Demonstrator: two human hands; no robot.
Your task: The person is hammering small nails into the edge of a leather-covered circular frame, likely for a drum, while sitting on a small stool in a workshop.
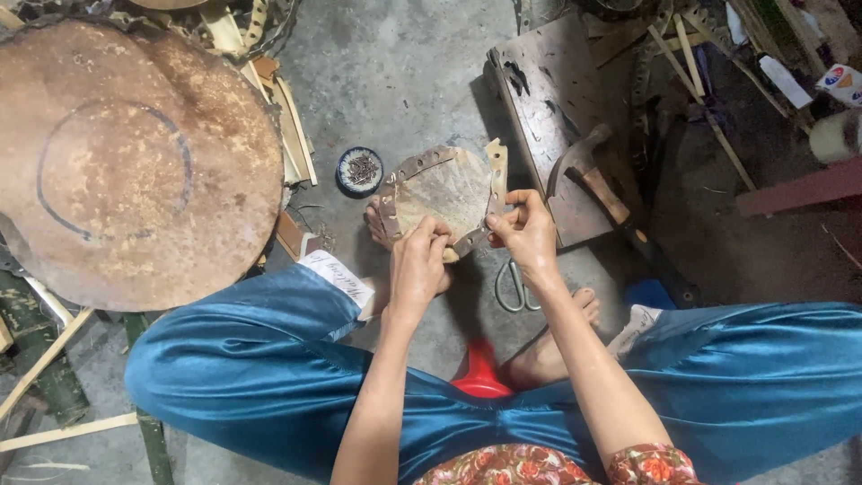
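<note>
A: What do you have on your far left?

B: A big round brown disc (135, 162) with a dark circle drawn on it. It lies over bamboo strips (287, 126) on the concrete floor (404, 72). Near it, more to the middle, stands a small round tin of nails (360, 171).

A: And your hands?

B: Your left hand (420, 260) is closed on the lower edge of a small round piece (444, 193) — thumb and fingers pinch its rim. Your right hand (525, 229) is closed too, it pinches the band (485, 235) at the right side of the same rim. You hold the piece in front of your knees, just above your left foot (377, 224), between the tin and the wooden board (548, 117).

A: Which step is this?

B: I think you are fitting the band around the edge; part of the rim is already covered. The next move asks for a firm hold with one hand while the other pulls the band tight.

A: What is at the right?

B: A hammer (593, 175) rests on the board, scissors (514, 286) lie on the floor under your right wrist, and more sticks (700, 81) lie farther right.
</note>
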